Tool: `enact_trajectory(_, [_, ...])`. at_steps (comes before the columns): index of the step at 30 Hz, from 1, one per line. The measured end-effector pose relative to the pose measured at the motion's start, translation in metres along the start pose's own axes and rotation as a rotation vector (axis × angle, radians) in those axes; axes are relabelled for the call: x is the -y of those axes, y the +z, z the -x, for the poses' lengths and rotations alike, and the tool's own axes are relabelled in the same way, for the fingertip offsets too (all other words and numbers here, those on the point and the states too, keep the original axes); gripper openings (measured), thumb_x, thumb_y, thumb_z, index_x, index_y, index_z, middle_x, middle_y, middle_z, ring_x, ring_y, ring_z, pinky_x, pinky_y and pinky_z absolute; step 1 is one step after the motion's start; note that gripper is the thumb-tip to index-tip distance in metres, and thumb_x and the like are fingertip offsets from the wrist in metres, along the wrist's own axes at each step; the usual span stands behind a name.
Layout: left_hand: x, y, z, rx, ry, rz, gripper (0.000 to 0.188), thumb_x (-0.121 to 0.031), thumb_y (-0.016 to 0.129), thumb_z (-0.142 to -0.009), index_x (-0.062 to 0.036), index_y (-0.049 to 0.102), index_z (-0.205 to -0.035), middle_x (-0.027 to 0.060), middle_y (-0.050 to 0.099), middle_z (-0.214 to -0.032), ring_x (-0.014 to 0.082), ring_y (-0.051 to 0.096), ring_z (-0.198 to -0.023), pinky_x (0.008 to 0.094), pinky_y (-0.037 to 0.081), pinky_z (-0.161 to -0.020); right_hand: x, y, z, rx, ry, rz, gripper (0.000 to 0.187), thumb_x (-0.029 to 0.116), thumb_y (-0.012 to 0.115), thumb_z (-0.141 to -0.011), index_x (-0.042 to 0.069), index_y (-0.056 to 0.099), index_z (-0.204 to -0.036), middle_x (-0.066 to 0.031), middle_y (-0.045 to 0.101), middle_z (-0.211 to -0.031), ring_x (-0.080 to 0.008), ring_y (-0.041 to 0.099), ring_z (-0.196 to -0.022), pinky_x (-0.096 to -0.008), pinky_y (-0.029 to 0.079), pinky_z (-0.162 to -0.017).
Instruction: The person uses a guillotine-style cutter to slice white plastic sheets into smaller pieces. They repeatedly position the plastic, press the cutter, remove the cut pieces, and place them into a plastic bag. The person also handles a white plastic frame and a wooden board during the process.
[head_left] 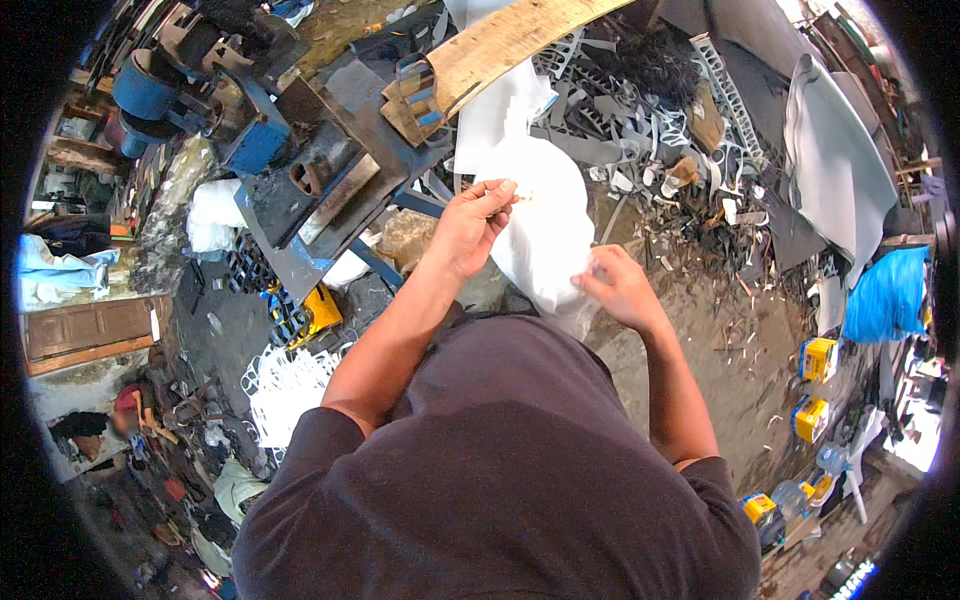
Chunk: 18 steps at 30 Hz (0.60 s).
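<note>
While white strips (288, 395) lie heaped at left, a person's left hand (478, 225) presses thumb and forefinger together (anything within that grip is too small to tell) against a bulging white bag (550, 205), just in front of the dark shirt (530, 430); the right hand (622, 285) touches the bag's lower right edge, its grip unclear, with yellow containers (818, 360) farther right.

White bulging bag (560, 190): thin plast. by the look, smooth w/ slight sheen. Pale curved wooden plank (520, 45), far: bare, matt. Blue-painted metal machine (258, 140), far left: worn, scuffed. Big grey bent sheet (840, 160), far right: smooth, semi-matt, mat'l unclear. Bright blue crinkled plastic sheet (888, 295), right: glossy. Dark cloth shirt (520, 430), near: matt. Grey-brown floor (690, 350), right: rough, gritty.
</note>
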<state>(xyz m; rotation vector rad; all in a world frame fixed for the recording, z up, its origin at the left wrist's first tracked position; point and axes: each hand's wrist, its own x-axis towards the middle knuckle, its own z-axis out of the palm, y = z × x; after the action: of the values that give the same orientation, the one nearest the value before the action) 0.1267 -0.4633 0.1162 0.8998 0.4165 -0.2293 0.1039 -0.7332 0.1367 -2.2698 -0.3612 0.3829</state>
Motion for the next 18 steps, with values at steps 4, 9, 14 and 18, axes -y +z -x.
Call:
enact_trajectory(4, [0.006,-0.002,-0.001,-0.036,0.188,-0.148,0.013,-0.017,0.068,-0.097,-0.0074,0.069,-0.106,-0.0029,0.066,-0.095,0.0070,0.055,-0.085,0.0230,0.044,-0.075,0.012,-0.018,-0.004,-0.145,0.199,-0.396,0.017,0.022,0.058,-0.104,0.006,0.055,-0.103,-0.0014,0.060,-0.081,-0.0099,0.058,-0.074,-0.0290,0.050,-0.066])
enact_trajectory(9, [0.005,0.005,-0.014,0.007,0.259,-0.333,0.012,-0.016,0.066,-0.098,-0.0070,0.069,-0.106,-0.0040,0.063,-0.088,0.0057,0.051,-0.077,0.0230,0.044,-0.071,0.005,-0.009,-0.022,-0.317,0.160,-0.644,0.016,0.021,0.056,-0.105,0.005,0.053,-0.107,0.0017,0.058,-0.080,-0.0077,0.054,-0.070,-0.0265,0.046,-0.060])
enact_trajectory(14, [0.010,-0.009,0.001,0.049,0.202,-0.527,0.018,-0.012,0.067,-0.090,-0.0067,0.070,-0.107,-0.0037,0.061,-0.085,0.0066,0.050,-0.074,0.0220,0.041,-0.069,0.012,0.008,-0.040,-0.399,0.014,-0.448,0.046,0.020,0.076,-0.091,0.007,0.054,-0.128,-0.0071,0.055,-0.111,-0.0149,0.057,-0.096,-0.0263,0.053,-0.076])
enact_trajectory(18, [0.010,-0.026,0.034,0.078,0.054,-0.535,0.014,-0.010,0.066,-0.090,-0.0062,0.069,-0.104,-0.0054,0.057,-0.078,0.0048,0.047,-0.069,0.0207,0.039,-0.062,0.047,0.019,-0.039,0.016,-0.299,0.248,0.079,0.021,0.086,-0.070,0.007,0.050,-0.138,-0.0196,0.055,-0.127,-0.0406,0.053,-0.121,-0.0494,0.045,-0.104])
